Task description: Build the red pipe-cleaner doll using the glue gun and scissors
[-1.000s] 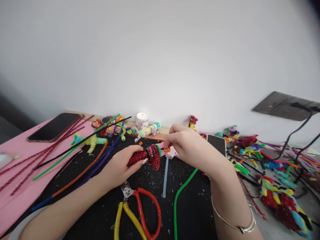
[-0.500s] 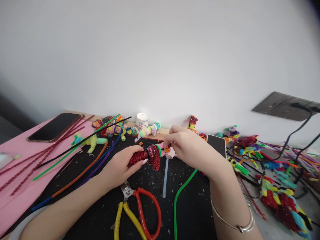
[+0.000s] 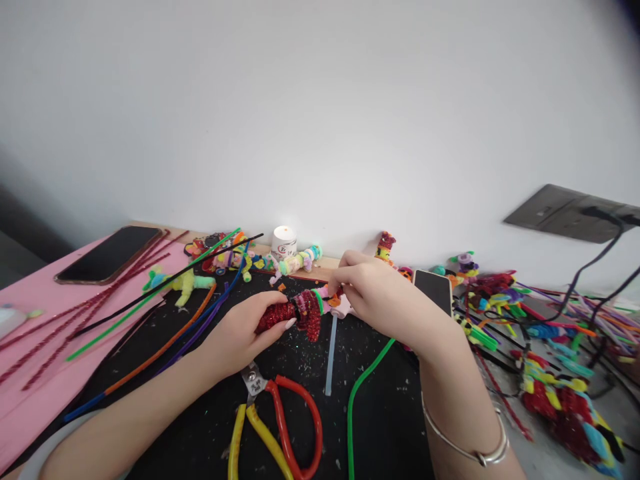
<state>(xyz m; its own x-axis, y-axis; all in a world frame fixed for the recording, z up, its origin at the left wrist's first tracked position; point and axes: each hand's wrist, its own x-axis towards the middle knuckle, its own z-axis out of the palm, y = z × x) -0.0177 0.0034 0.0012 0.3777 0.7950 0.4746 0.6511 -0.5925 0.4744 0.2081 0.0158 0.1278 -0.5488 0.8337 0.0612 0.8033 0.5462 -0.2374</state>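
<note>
My left hand (image 3: 240,333) is closed round the body of a glittery red pipe-cleaner figure (image 3: 295,313) lying sideways above the black mat (image 3: 200,413). The figure has a green ring and an orange and pink end at its right. There my right hand (image 3: 375,293) pinches that small end with its fingertips. A silver bangle (image 3: 470,447) sits on my right wrist. Red and yellow scissors (image 3: 280,420) lie just below my left hand. A clear glue stick (image 3: 331,353) lies under the figure, beside a green pipe cleaner (image 3: 357,393).
Long pipe cleaners (image 3: 150,300) fan out to the left over a pink sheet (image 3: 35,313) with a phone (image 3: 107,253). Finished small figures (image 3: 235,257) and a white jar (image 3: 283,241) line the wall. Another phone (image 3: 434,287), colourful pieces (image 3: 550,373) and cables (image 3: 595,267) crowd the right.
</note>
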